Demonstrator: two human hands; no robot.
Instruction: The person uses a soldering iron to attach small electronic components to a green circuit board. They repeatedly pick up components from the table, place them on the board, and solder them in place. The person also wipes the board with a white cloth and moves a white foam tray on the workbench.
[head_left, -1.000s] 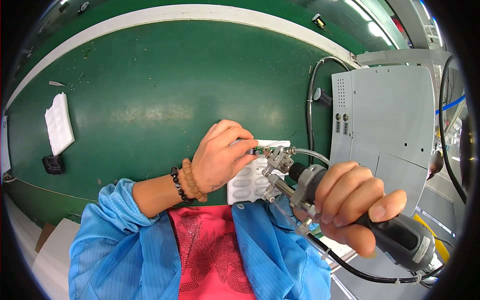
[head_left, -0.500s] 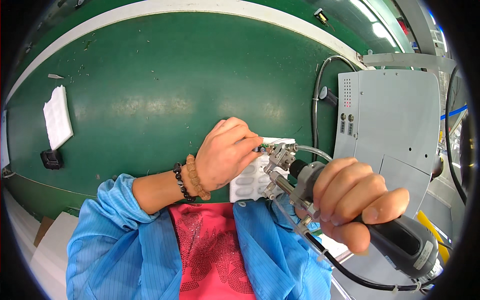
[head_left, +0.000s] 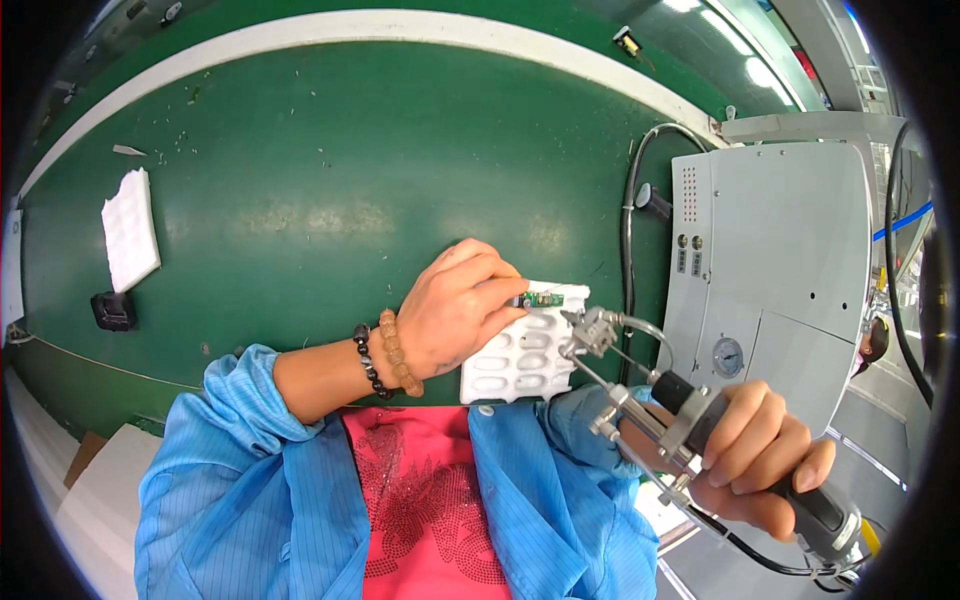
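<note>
A small green circuit board (head_left: 543, 299) is pinched by my left hand (head_left: 455, 308), over the far edge of a white foam tray with oval hollows (head_left: 515, 372). The fingers hide the board's left end. My right hand (head_left: 760, 455) is wrapped round the black grip of a powered screwdriver (head_left: 695, 410) with a metal nozzle and tubes. The tool slants down to the left, and its tip (head_left: 572, 318) stands just right of the board, apart from it.
A grey machine cabinet (head_left: 765, 230) with a round gauge stands at the right; a black cable (head_left: 630, 235) runs beside it. At the far left lie a white foam piece (head_left: 131, 232) and a black plastic part (head_left: 113, 312). Small clippings are scattered over the green tabletop (head_left: 330, 120).
My right hand has drawn the screwdriver back, down and to the right, away from the circuit board, so more of the board shows. My left hand keeps its place.
</note>
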